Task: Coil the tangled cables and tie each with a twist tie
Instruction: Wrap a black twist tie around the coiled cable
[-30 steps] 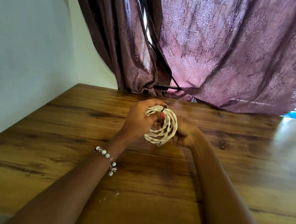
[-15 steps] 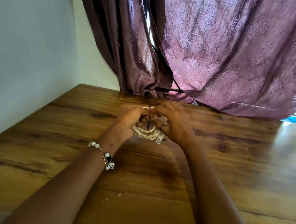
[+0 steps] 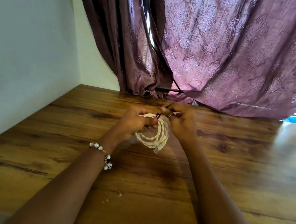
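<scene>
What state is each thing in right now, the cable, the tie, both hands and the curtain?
White cable: coiled, held above the table, plug end hanging low.
Black twist tie: wrapped at the coil's top, ends sticking up, not clearly fastened.
Left hand: grips the coil.
Right hand: pinches the tie's end.
Curtain: drawn, with a narrow gap.
Table: wooden, glossy.

Domestic interior, probably a home. A patterned mauve curtain [image 3: 239, 57] hangs over a window behind a wood-grain table [image 3: 246, 175]. A plain white wall [image 3: 22, 54] adjoins it.
</scene>
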`<state>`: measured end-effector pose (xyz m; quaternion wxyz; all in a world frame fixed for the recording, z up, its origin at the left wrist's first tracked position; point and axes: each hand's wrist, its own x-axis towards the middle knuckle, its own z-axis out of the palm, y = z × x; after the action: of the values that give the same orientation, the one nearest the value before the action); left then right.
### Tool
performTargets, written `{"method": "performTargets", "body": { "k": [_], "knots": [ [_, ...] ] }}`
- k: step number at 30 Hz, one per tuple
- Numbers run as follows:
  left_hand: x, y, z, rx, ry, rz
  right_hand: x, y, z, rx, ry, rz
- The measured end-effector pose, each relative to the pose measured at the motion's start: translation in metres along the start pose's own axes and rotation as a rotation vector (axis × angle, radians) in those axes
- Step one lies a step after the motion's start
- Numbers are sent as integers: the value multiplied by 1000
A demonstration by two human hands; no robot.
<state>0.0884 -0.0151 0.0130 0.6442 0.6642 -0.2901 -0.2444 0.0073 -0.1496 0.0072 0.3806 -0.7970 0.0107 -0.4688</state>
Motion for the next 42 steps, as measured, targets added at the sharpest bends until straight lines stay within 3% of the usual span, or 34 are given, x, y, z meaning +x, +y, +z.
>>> {"method": "performTargets", "body": {
  "k": [4,12,15,21,26,32,35,38,40,42],
  "knots": [
    [-1,2,5,196,-61,55,2,13,-6,-16,126,107],
    [-4,2,14,254,-52,229,-2,14,-5,38,197,351],
    [-3,-1,15,277,-5,354,-5,12,-3,122,146,577],
    [0,-11,10,275,83,577,-8,-3,-4,557,-61,973],
    [-2,-11,12,219,28,650,-9,-7,-9,759,-197,1076],
    [-9,-5,18,-25,-72,518,-12,-4,-5,880,-234,1155],
    [-7,-4,17,6,-28,504,-10,-2,2,749,-237,1096],
    [0,-7,14,107,104,456,-7,-1,1,485,-40,969],
    [6,-8,10,136,231,358,-2,-1,-6,314,126,746],
    [8,-8,6,89,326,234,3,-5,-14,172,141,424]
  ]
}}
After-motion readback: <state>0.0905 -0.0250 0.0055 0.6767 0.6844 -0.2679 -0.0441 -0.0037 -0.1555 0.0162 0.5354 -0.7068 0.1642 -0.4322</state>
